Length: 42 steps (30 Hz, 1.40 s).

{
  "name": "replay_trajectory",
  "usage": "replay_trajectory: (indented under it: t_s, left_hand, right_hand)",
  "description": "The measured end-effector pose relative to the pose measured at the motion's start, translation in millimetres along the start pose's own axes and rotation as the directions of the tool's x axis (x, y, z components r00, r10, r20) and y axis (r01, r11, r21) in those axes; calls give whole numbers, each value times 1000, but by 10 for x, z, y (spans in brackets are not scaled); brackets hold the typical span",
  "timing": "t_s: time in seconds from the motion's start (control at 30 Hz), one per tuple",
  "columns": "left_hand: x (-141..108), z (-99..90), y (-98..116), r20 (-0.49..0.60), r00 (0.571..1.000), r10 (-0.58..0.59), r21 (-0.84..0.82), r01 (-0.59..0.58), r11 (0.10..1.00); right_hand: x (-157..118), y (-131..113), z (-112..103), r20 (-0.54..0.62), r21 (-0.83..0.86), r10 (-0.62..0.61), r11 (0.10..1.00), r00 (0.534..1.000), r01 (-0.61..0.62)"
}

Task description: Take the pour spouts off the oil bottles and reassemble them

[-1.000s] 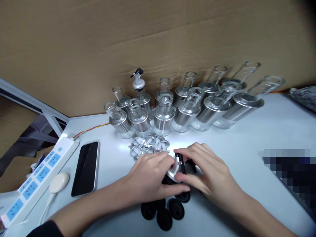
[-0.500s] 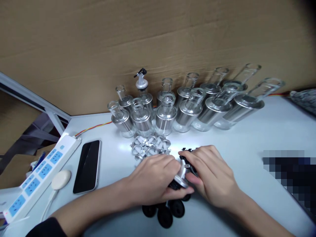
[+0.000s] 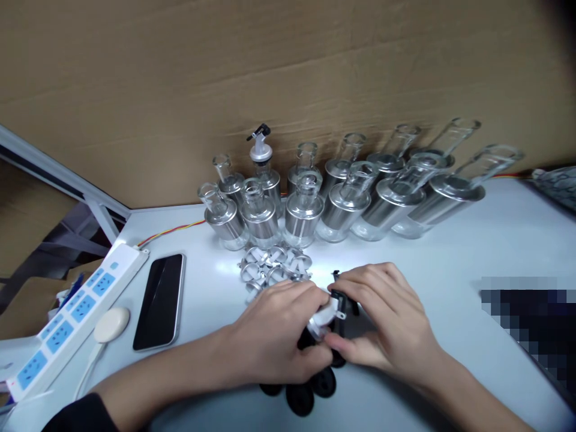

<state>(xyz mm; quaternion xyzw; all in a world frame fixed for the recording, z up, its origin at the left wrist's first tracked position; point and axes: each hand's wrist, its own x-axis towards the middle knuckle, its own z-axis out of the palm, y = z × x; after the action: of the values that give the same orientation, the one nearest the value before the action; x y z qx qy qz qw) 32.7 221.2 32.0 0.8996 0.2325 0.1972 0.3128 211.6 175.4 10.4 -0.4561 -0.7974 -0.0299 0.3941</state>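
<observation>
A silver metal spout top (image 3: 324,315) with a black base is gripped in my left hand (image 3: 281,333), its open end turned toward the right. My right hand (image 3: 382,321) pinches a small black lever piece (image 3: 341,295) against that spout. Just behind my left hand lies a pile of silver spout parts (image 3: 275,267). Round black stoppers (image 3: 300,398) lie below the hands, partly covered by them. More small black pieces are half hidden beside my right fingers. One bottle at the back carries a finished-looking spout with a black lever (image 3: 261,147).
Two rows of glass bottles with metal sleeves (image 3: 303,217) stand along the cardboard wall (image 3: 288,72). At the left are a phone (image 3: 159,302), a white round charger (image 3: 111,324) and a power strip (image 3: 83,308). A blurred dark object (image 3: 535,312) sits at the right.
The spout in my left hand has turned and shifted slightly left, showing more of its pale side. My right fingers have moved around the black lever piece, with the thumb lower and further left.
</observation>
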Motion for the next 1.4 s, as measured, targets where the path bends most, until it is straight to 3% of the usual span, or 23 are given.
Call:
replay_trajectory:
  t_s: [0.23, 0.5, 0.6, 0.67, 0.7, 0.77, 0.87, 0.93, 1.07, 1.13, 1.23, 1.4]
  left_hand:
    - [6, 43, -18, 12, 1000, -16, 98, 15, 995]
    - [-4, 57, 43, 14, 999, -38, -51, 39, 998]
    - [-9, 2, 67, -10, 993, 116, -28, -116, 993]
    - [-2, -55, 77, -38, 973, 226, 25, -225, 974]
    - [5, -85, 79, -59, 966, 253, 47, -251, 967]
    - [21, -138, 73, -113, 959, 259, 67, -253, 965]
    - [47, -194, 50, -161, 951, 264, 64, -256, 964]
    - [59, -214, 31, -168, 949, 267, 62, -260, 964]
    - [69, -220, -7, -181, 945, 274, 80, -263, 961]
    - [70, -208, -24, -183, 940, 288, 94, -274, 957]
    - [70, -190, -36, -171, 937, 304, 101, -291, 951]
    - [68, -195, -35, -167, 940, 297, 96, -284, 954]
  right_hand:
    - [-9, -43, -3, 77, -54, -33, 998, 996, 37]
    - [-31, -51, 16, 75, -66, -66, 995, 995, 71]
    - [-73, -46, 1, -55, 182, 60, 982, 997, -49]
    - [-87, -22, -48, -165, 344, 182, 932, 969, -117]
    - [-84, 0, -84, -213, 357, 225, 924, 951, -138]
    - [-61, 72, -166, -251, 232, 267, 950, 930, -210]
    - [-27, 251, -252, -185, -63, 343, 931, 921, -360]
    - [-36, 391, -254, -107, -172, 412, 889, 905, -425]
    - [-99, 553, -177, 31, -160, 454, 882, 891, -444]
    - [-110, 543, -147, 87, -150, 511, 855, 855, -496]
    - [-100, 490, -138, 113, -125, 579, 815, 808, -566]
    - [-134, 544, -153, 155, -104, 585, 811, 796, -576]
